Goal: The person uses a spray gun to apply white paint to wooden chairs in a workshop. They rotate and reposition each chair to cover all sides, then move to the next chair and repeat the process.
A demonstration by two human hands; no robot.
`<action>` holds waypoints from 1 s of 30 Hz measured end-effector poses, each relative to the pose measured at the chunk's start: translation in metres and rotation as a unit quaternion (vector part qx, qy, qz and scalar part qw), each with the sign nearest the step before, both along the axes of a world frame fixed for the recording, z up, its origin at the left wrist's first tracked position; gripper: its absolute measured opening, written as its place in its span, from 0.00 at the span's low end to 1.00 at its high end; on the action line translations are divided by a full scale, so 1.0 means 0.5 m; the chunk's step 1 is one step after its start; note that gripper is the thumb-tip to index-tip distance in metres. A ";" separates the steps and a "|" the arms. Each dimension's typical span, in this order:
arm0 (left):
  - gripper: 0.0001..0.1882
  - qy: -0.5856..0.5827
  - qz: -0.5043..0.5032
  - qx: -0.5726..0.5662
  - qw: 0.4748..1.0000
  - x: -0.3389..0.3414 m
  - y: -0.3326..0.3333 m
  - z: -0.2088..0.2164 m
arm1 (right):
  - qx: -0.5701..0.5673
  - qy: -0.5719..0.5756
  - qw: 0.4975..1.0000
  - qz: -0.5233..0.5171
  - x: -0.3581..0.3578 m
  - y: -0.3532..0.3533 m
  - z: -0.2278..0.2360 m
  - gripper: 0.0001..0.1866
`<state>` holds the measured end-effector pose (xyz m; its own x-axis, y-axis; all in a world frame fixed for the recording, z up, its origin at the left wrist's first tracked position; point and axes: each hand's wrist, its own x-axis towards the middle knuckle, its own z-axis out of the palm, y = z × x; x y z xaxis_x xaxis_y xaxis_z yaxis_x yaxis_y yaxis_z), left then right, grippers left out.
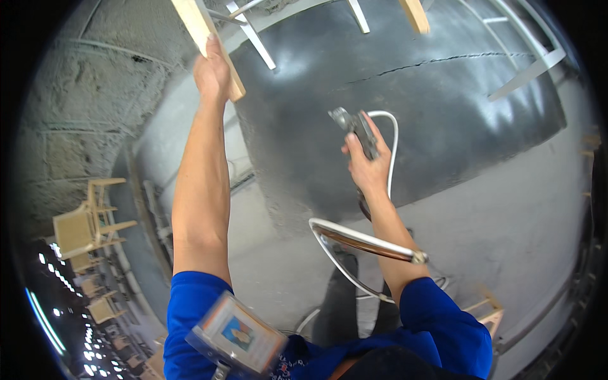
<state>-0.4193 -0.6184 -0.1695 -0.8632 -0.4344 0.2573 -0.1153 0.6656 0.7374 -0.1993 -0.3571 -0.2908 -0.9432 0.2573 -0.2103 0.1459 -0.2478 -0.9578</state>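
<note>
2 blue-sleeved arms (201, 183), forearms bare, extended. Bare left hand (213, 73): gripping, farther out. Bare right hand (370, 161): gripping.

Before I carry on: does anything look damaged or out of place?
Yes. A jagged crack runs along the far right part of the dark sheet, breaking the smoother surface around it. The hose also appears to cross over the right forearm, an awkward spot.

Spray gun (361, 133): silver-grey, dull. Wooden bar (199, 25): pale yellow-tan. White hose (353, 230): white, brown strip alongside. Floor sheet (304, 145): dark grey, whitish patches, 1 jagged black line. Sleeves (449, 335): bright blue. Chair (73, 231): light tan.
</note>
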 end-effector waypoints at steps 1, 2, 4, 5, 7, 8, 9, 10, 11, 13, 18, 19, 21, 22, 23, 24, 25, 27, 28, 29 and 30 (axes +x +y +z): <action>0.43 -0.001 0.007 -0.045 0.999 -0.033 -0.004 0.019 | -0.028 0.011 0.999 -0.017 -0.045 -0.030 -0.021 0.29; 0.43 -0.014 0.021 -0.074 0.997 -0.052 -0.008 0.029 | -0.050 0.027 0.998 -0.033 -0.089 -0.058 -0.038 0.29; 0.42 0.007 0.016 -0.073 0.997 -0.088 -0.010 0.051 | -0.065 0.025 0.996 -0.050 -0.174 -0.099 -0.060 0.29; 0.42 0.015 0.018 -0.065 0.998 -0.101 -0.007 0.061 | -0.065 -0.006 0.997 -0.051 -0.211 -0.112 -0.066 0.29; 0.40 0.005 0.035 -0.106 0.994 -0.115 0.002 0.077 | -0.162 0.029 0.985 -0.052 -0.254 -0.130 -0.066 0.30; 0.39 0.002 0.045 -0.126 0.991 -0.119 0.008 0.084 | -0.208 0.025 0.977 -0.044 -0.263 -0.133 -0.061 0.30; 0.38 0.009 0.053 -0.131 0.990 -0.120 0.014 0.087 | -0.254 0.068 0.964 -0.045 -0.260 -0.135 -0.055 0.32; 0.37 0.013 0.060 -0.133 0.989 -0.120 0.020 0.089 | -0.274 0.093 0.957 -0.023 -0.255 -0.135 -0.046 0.32; 0.36 0.002 0.066 -0.125 0.990 -0.118 0.025 0.088 | -0.287 0.118 0.951 -0.010 -0.240 -0.134 -0.036 0.33; 0.35 0.001 0.073 -0.161 0.984 -0.110 0.031 0.082 | -0.280 0.164 0.946 0.015 -0.214 -0.127 -0.011 0.31; 0.34 0.040 0.073 -0.178 0.981 -0.060 0.050 0.034 | 0.029 0.230 0.965 -0.122 -0.212 -0.057 0.063 0.26; 0.33 0.048 0.064 -0.176 0.981 -0.042 0.056 0.016 | 0.117 0.277 0.937 -0.176 -0.218 -0.032 0.076 0.26; 0.31 0.071 0.037 -0.150 0.985 -0.001 0.067 -0.022 | 0.215 0.302 0.903 -0.217 -0.209 0.020 0.093 0.25; 0.30 0.084 0.019 -0.125 0.988 0.019 0.083 -0.047 | 0.238 0.278 0.906 -0.212 -0.188 0.052 0.094 0.26; 0.29 0.067 0.028 -0.104 0.992 0.042 0.092 -0.070 | 0.265 0.262 0.904 -0.210 -0.152 0.077 0.096 0.26; 0.28 0.051 0.034 -0.082 0.995 0.067 0.105 -0.094 | 0.294 0.249 0.898 -0.211 -0.108 0.108 0.093 0.26; 0.28 0.055 0.039 -0.079 0.995 0.097 0.119 -0.120 | 0.310 0.230 0.903 -0.189 -0.043 0.135 0.087 0.27; 0.29 0.061 0.053 -0.051 0.995 0.169 0.147 -0.179 | 0.309 0.185 0.926 -0.117 0.108 0.202 0.073 0.29; 0.30 0.088 0.049 -0.037 0.994 0.204 0.166 -0.214 | 0.324 0.200 0.918 -0.112 0.176 0.241 0.066 0.28; 0.31 0.066 0.075 0.004 0.995 0.235 0.181 -0.252 | 0.331 0.141 0.930 -0.077 0.247 0.289 0.061 0.28; 0.32 0.075 0.086 0.013 0.993 0.264 0.198 -0.297 | 0.372 0.140 0.913 -0.090 0.302 0.339 0.060 0.28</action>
<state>-0.2874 -0.5196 -0.3180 -0.7278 -0.5813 0.3640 -0.1133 0.6253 0.7721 -0.0481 -0.1875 -0.2609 -0.8617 0.3863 0.3291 -0.1095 0.4916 -0.8639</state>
